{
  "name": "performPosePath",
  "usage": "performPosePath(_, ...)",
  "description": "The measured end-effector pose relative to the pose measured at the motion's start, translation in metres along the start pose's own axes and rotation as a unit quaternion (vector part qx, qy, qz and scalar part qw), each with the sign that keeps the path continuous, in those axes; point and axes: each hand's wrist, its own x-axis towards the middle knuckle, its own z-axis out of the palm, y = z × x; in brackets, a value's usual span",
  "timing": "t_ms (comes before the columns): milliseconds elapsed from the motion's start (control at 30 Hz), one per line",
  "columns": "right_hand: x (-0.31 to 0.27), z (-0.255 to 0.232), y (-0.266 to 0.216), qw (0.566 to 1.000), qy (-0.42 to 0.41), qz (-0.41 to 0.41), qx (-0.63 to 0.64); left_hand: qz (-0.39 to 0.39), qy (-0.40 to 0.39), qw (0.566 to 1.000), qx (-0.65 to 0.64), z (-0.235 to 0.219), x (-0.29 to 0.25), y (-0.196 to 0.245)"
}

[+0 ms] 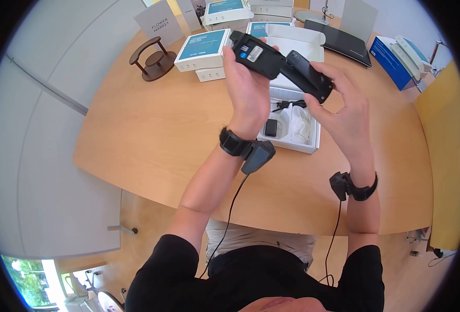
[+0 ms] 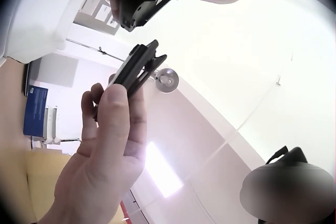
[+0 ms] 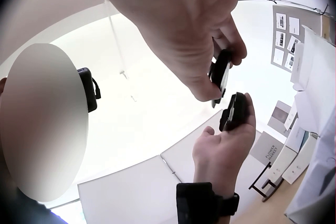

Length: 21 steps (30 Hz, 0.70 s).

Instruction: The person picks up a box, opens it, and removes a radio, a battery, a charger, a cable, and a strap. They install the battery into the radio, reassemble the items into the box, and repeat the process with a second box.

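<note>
My left hand (image 1: 248,96) holds the body of a black two-way radio (image 1: 256,56), its labelled back turned up, with the thumb along one side and fingertips at the other. Between the thumb and fingers of my right hand (image 1: 348,112) is a black battery pack with a belt clip (image 1: 308,76). Its near end overlaps the radio's lower end in the head view, while the right wrist view shows a small gap between them. Below both hands stands an open white box (image 1: 313,144) containing a black adapter (image 1: 271,127), a dark cable (image 1: 291,105) and a clear plastic bag (image 1: 300,127).
White and teal boxes (image 1: 204,46) are stacked at the back of the wooden table (image 1: 152,130). A dark wooden stand (image 1: 154,65) is left of them. A closed black laptop (image 1: 347,44) and a blue box (image 1: 391,62) lie at the back right.
</note>
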Motion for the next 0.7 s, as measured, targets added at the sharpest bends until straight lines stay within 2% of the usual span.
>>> performPosePath(67, 0.0, 0.011, 0.0, 0.997, 0.041, -0.055, 0.023, -0.009, -0.027, 1.0, 0.0, 0.011, -0.01, -0.006)
performPosePath(167, -0.003, 0.021, 0.005, 0.996, 0.042, -0.076, -0.038, -0.011, -0.081, 0.997, 0.013, 0.016, -0.02, -0.017)
performPosePath(267, -0.004, 0.025, 0.01, 0.994, 0.051, -0.078, -0.051, 0.03, -0.09, 0.989, 0.116, 0.022, -0.028, -0.022)
performPosePath(467, -0.01, 0.029, 0.003, 0.999, 0.004, -0.004, -0.046, 0.019, -0.102, 0.982, 0.156, 0.016, -0.019, -0.021)
performPosePath(567, -0.004, 0.017, 0.01, 0.989, -0.012, -0.108, -0.104, -0.021, -0.133, 0.976, 0.171, 0.008, -0.009, -0.013)
performPosePath(667, 0.004, 0.008, 0.005, 0.986, 0.0, -0.126, -0.109, -0.049, -0.167, 0.968, 0.181, 0.008, -0.01, -0.008)
performPosePath(700, 0.004, 0.008, 0.006, 0.991, -0.014, -0.108, -0.077, -0.048, -0.182, 0.963, 0.192, 0.008, -0.012, -0.01)
